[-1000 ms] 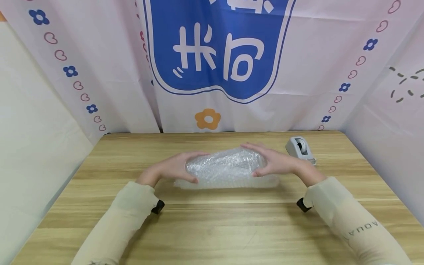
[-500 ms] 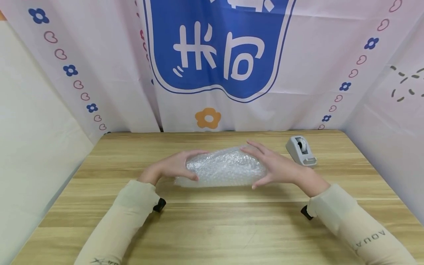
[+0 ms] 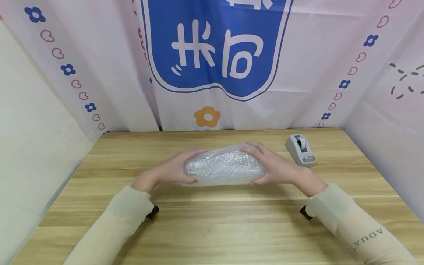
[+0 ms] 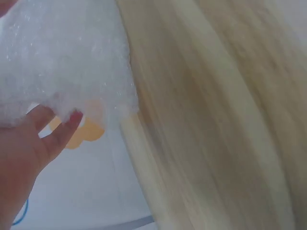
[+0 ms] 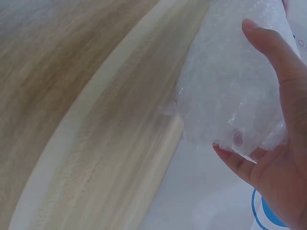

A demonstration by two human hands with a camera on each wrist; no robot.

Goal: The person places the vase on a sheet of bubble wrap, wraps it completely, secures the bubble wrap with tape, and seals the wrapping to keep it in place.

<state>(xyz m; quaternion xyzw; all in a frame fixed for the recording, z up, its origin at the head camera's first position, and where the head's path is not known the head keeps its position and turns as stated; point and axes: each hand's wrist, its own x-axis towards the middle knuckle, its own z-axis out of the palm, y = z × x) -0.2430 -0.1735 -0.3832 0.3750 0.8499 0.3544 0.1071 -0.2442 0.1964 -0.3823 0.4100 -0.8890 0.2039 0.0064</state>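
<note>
A bundle of clear bubble wrap (image 3: 225,167) lies lengthwise across the far middle of the wooden table, between both hands. My left hand (image 3: 173,167) grips its left end, thumb on the near side and fingers on the far side. At the right end, my right hand (image 3: 276,167) holds it the same way with spread fingers. The left wrist view shows the left hand (image 4: 24,163) with fingertips against the crinkled bubble wrap (image 4: 67,57). Seen from the right wrist, the right hand (image 5: 283,167) curves around the bubble wrap (image 5: 230,81). Whatever is inside is hidden.
A grey tape dispenser (image 3: 300,150) with a roll of tape stands at the back right of the table (image 3: 212,228), just beyond the right hand. Behind the table's far edge hangs a white printed curtain (image 3: 308,66).
The flat bubble wrap edge that stuck out past the right hand no longer shows there. The right hand's fingers have spread and resettled on the end; the left hand has shifted slightly left.
</note>
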